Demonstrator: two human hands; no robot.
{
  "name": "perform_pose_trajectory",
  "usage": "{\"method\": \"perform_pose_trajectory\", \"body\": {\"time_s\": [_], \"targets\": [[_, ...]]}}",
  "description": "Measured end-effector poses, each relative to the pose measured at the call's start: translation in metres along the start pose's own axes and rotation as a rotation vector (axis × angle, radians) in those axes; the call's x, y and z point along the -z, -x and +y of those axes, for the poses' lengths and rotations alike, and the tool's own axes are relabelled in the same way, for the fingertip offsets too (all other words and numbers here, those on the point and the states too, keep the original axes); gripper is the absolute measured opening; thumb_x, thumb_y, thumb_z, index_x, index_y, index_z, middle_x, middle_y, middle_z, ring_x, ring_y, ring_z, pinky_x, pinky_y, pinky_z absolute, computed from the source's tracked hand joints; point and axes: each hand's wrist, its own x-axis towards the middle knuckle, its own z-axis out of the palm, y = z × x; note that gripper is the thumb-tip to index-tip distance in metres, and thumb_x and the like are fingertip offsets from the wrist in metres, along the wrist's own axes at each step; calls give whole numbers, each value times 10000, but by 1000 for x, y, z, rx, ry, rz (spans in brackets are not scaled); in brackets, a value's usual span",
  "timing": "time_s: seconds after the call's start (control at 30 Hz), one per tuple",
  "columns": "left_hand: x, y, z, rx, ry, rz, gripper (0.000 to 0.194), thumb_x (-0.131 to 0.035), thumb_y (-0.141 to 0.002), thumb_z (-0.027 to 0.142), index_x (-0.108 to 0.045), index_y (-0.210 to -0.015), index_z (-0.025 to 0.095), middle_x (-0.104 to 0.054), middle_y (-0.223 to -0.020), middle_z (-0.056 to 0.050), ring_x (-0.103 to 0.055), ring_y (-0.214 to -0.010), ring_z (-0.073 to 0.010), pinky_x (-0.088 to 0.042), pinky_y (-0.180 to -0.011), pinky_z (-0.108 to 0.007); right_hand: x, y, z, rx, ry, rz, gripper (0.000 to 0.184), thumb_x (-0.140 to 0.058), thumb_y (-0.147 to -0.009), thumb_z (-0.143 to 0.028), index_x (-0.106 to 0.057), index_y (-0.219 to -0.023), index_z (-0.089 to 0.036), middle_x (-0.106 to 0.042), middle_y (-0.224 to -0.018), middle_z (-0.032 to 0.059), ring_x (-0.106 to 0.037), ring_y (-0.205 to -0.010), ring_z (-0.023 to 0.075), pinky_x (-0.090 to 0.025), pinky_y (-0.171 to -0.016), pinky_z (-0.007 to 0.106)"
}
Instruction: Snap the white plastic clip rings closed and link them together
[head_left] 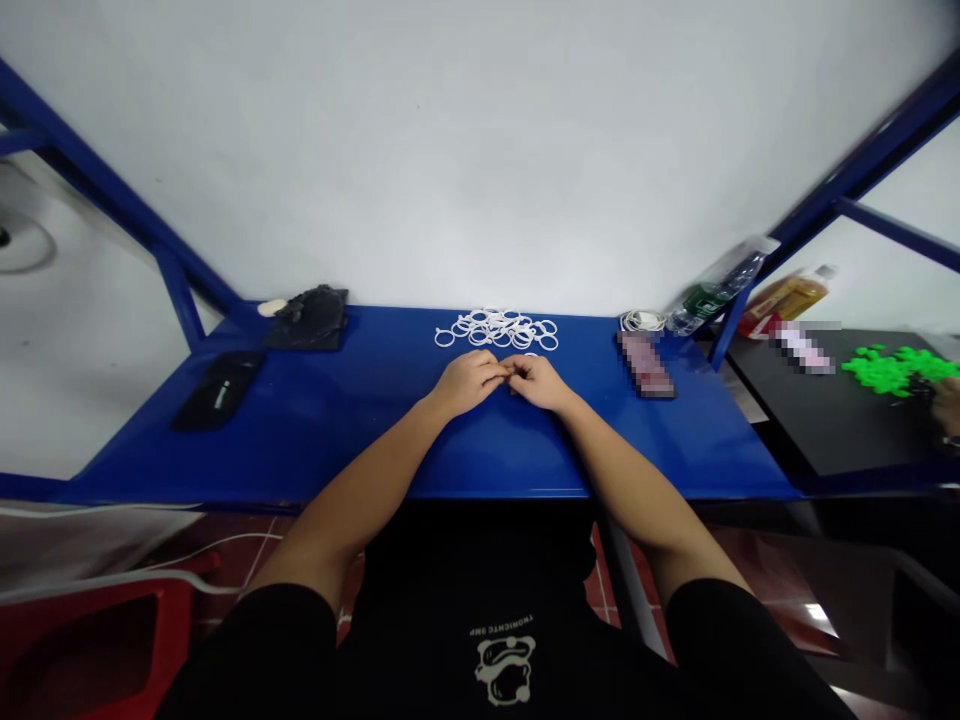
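My left hand (469, 382) and my right hand (540, 383) meet over the middle of the blue table (390, 430), fingertips pinched together and touching. Whatever is between the fingers is hidden or too small to make out. Just beyond them lies a loose pile of thin white plastic rings (495, 328), some with small tabs. Part of one more white ring shows right behind my right hand's knuckles.
On the left lie a black pouch (219, 392) and a dark crumpled bag (307, 318). At right are a phone (646, 365), a coiled white cable (642, 320) and a plastic bottle (709, 300). Green pieces (892, 370) and another person's hand (946, 408) are on the neighbouring black table.
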Motion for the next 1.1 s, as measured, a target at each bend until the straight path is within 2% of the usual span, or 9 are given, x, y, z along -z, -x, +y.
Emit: {"method": "perform_pose_trajectory", "body": {"time_s": [0.1,0.2,0.27,0.4,0.57,0.67,0.8,0.97,1.1], "targets": [[1,-1,2,49,-8,76,167,-718,-1005,233,-768,-1164,232,-747,-1156,-84,-685,-1110,-247,-565,-1024,-424,-1,-1,2,8,-50,33,320,-556,-803,-166,-771,-1040,-163,-742,-782,8,-671,-665,161,-508,-657,265],[2,-1,3,90,-7,117,363,-796,-954,259,-714,-1306,221,-736,-1269,-108,-674,-1206,-278,-554,-1078,-458,1,-1,2,51,-49,38,316,-552,-810,-160,-776,-1034,-165,-763,-827,20,-679,-703,160,-524,-698,270],[2,-1,2,91,-1,97,409,-803,-958,284,-698,-1346,214,-744,-1272,-112,-679,-1217,-284,-552,-1090,-471,2,0,0,74,-23,10,307,-549,-821,-153,-785,-1017,-172,-771,-830,17,-677,-706,156,-523,-713,268],[3,0,-1,106,-15,48,344,-762,-1003,313,-719,-1323,195,-772,-1234,-117,-693,-1205,-292,-549,-1087,-489,3,0,-3,97,36,-4,312,-539,-852,-150,-805,-1011,-182,-789,-853,19,-686,-724,158,-523,-746,274],[2,1,-4,139,14,-1,312,-711,-1049,322,-722,-1333,194,-788,-1220,-115,-716,-1161,-280,-562,-1060,-484,1,-2,-1,108,39,31,355,-514,-873,-133,-827,-1027,-200,-823,-969,39,-740,-860,184,-552,-867,303],[1,1,-6,152,82,27,337,-704,-1052,308,-704,-1375,211,-798,-1195,-97,-731,-1126,-250,-577,-1045,-450,0,-2,1,132,57,46,390,-514,-900,-136,-820,-1129,-212,-826,-1023,49,-743,-914,197,-562,-895,319],[1,2,-9,197,123,119,334,-715,-1030,289,-723,-1355,216,-804,-993,-45,-746,-989,-209,-598,-988,-392,6,-1,4,166,190,136,431,-575,-944,-187,-751,-1335,-224,-790,-1239,98,-718,-941,217,-581,-904,370],[8,2,-8,219,58,112,230,-694,-1042,344,-806,-1206,228,-819,-963,-47,-758,-932,-211,-600,-947,-390,26,0,16,48,398,167,410,-636,-965,-218,-738,-1362,-226,-754,-1316,132,-709,-1101,274,-572,-993,437],[10,2,-4,212,120,44,285,-590,-1094,314,-784,-1284,227,-835,-945,-39,-785,-936,-200,-600,-919,-362,31,0,26,-41,478,109,393,-660,-949,-190,-754,-1330,-204,-762,-1266,133,-714,-1076,275,-573,-972,416]]}}
